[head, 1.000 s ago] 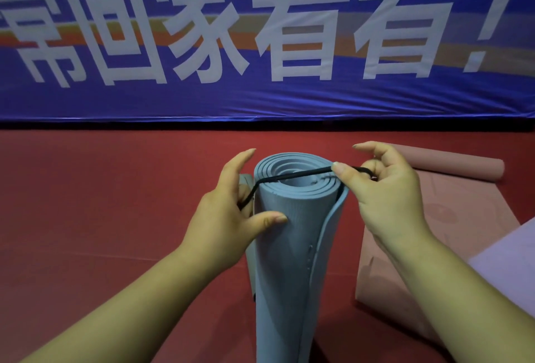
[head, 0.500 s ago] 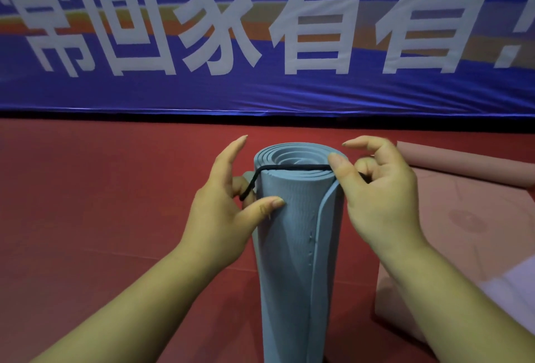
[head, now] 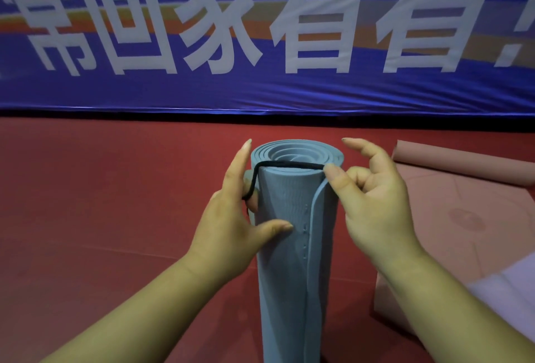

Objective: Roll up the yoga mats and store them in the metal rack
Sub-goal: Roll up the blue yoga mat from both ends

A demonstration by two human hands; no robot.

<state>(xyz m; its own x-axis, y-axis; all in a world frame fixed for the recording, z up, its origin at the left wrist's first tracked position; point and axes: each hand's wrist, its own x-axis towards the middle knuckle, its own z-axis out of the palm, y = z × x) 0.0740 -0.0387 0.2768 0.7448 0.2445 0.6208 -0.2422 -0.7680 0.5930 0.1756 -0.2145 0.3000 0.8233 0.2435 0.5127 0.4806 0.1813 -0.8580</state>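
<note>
A rolled grey-blue yoga mat stands upright on the red floor in the centre, its spiral top end facing me. A thin black elastic cord is stretched over the near rim of that top end. My left hand clasps the roll's left side, thumb across its front, with the cord hooked over a finger. My right hand pinches the cord's other end between thumb and forefinger at the roll's right edge. The metal rack is not in view.
A pink yoga mat lies partly unrolled on the floor to the right, its rolled end at the back. A pale lilac mat overlaps it at the right edge. A blue banner with large white characters closes off the back.
The cord has slid from across the middle of the mat's top down to its near rim. My left hand's cord end has dropped lower along the roll's left side.
</note>
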